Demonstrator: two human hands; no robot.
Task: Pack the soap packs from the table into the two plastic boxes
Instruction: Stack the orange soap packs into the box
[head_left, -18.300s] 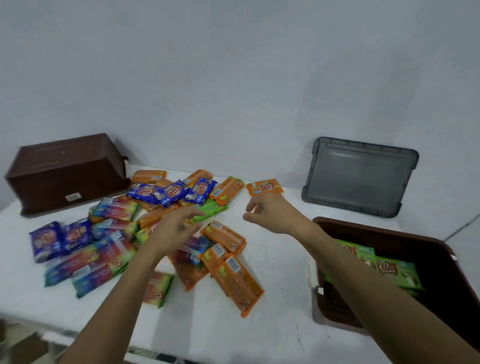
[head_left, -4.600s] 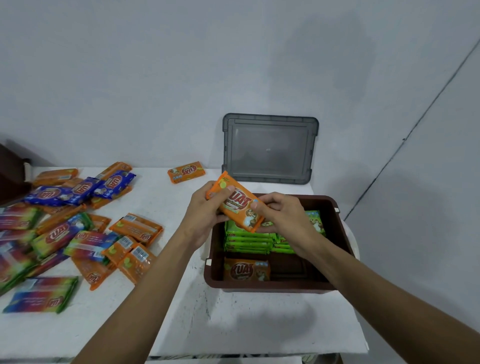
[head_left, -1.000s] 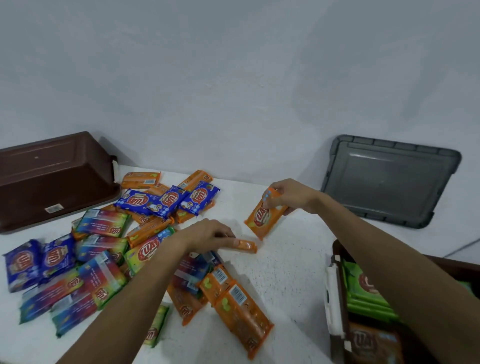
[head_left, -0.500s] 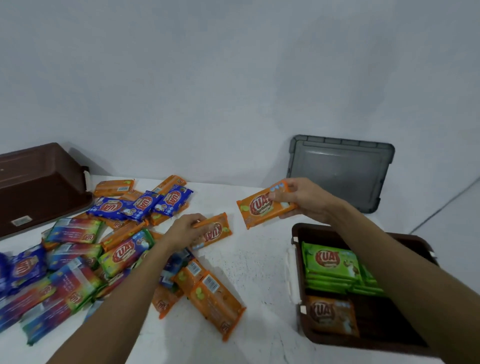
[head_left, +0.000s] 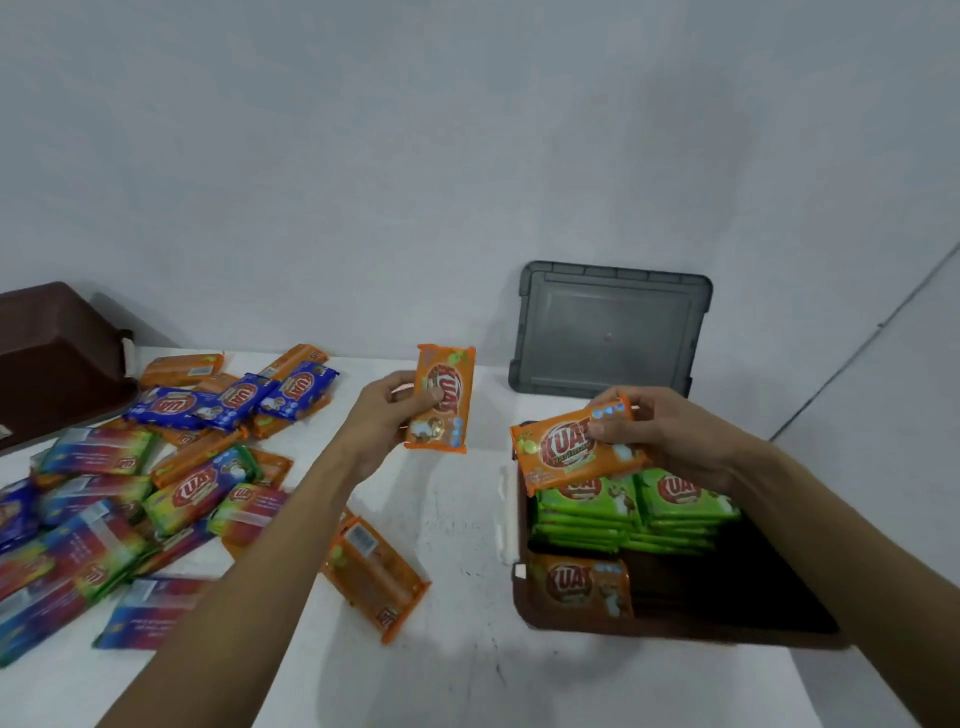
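Two boxes (head_left: 52, 358) (head_left: 675, 631), one lid (head_left: 608, 332), two hands (head_left: 382, 421) (head_left: 670, 441).
Each hand holds one orange pack (head_left: 441, 397) (head_left: 566, 449); a third pack (head_left: 582, 584) lies boxed beside two green stacks (head_left: 584, 514) (head_left: 685, 506).

This is a plain, bare room used as a makeshift packing spot; the kind of building cannot be told. A white table (head_left: 467, 525) stands against pale painted walls (head_left: 467, 156). Branded soap packs (head_left: 197, 483) are heaped over its left half, a brown plastic box (head_left: 675, 633) sits at its right edge, and a grey lid (head_left: 608, 332) leans on the wall at its far edge.

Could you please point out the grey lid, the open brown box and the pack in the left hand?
Grey lid (head_left: 608, 332), head view, centre of its panel.
Open brown box (head_left: 675, 630), head view, near rim.
Left-hand pack (head_left: 450, 387), head view, on its logo.
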